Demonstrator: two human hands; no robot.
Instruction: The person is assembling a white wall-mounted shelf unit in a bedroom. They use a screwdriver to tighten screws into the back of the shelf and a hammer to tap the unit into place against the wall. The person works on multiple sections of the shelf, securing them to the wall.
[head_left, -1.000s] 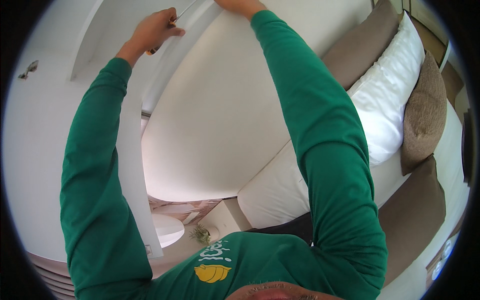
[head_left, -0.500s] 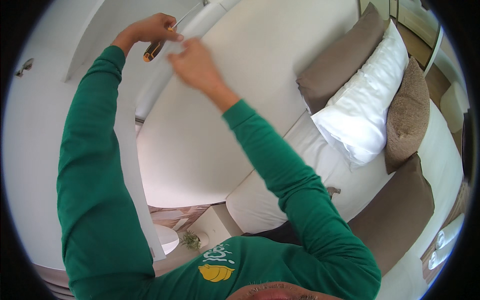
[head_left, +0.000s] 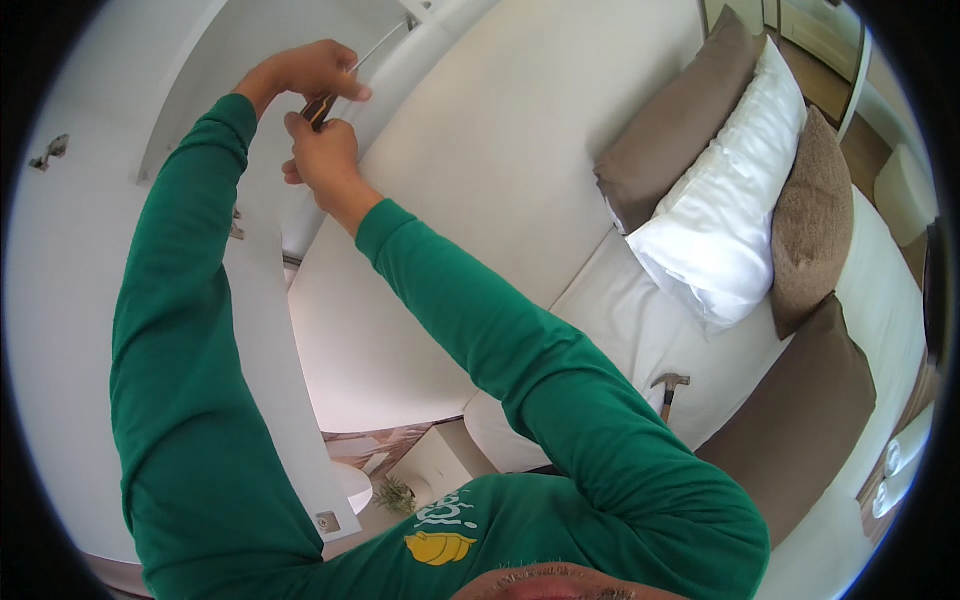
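Just below the left hand [head_left: 318, 72], curled round the screwdriver [head_left: 319, 108], the right hand [head_left: 330, 162] is clamped on its lower end; well right of both lies a hammer [head_left: 669, 384]

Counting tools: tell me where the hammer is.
In the head view's lower right, the hammer lies on the white bed, between the right sleeve and the lowest brown pillow.

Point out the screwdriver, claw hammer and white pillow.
Screwdriver [head_left: 318, 110]: head view, on its dark handle.
Claw hammer [head_left: 668, 397]: head view, on its handle, just below the metal head.
White pillow [head_left: 728, 200]: head view, mid-body.
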